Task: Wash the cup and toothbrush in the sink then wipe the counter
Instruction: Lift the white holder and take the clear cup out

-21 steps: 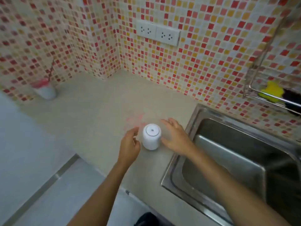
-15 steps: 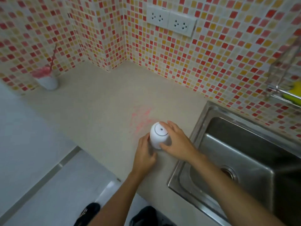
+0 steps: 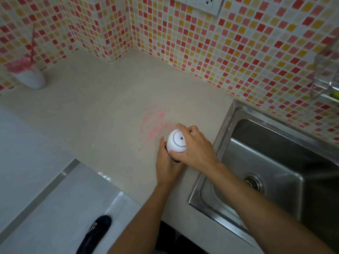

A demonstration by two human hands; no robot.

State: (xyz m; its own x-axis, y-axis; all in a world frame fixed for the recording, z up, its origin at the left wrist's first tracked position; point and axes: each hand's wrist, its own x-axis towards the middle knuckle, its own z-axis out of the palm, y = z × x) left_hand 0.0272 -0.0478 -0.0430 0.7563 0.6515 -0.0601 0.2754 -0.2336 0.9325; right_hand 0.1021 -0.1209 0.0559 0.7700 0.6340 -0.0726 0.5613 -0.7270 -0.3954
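Observation:
A white cup [image 3: 177,142] is tipped over near the sink, its round base facing me. My right hand [image 3: 197,148] wraps over it from the right, and my left hand [image 3: 166,166] grips its lower left side; the rim is hidden by both hands. A pink smear [image 3: 156,121] marks the beige counter [image 3: 102,110] just behind the cup. In the far left corner a second white cup [image 3: 32,78] stands upright, holding a pink toothbrush [image 3: 33,41] and something pink at its mouth.
The steel sink [image 3: 229,123] with its drain [image 3: 254,181] lies right of my hands. A wall rack [image 3: 322,79] with something yellow hangs at the right edge. Sockets [image 3: 201,2] sit on the tiled wall. My black shoe [image 3: 97,233] shows on the floor below.
My hands were open on either side of the upside-down cup; both have closed on it and tipped it so its base faces me. The view has shifted closer.

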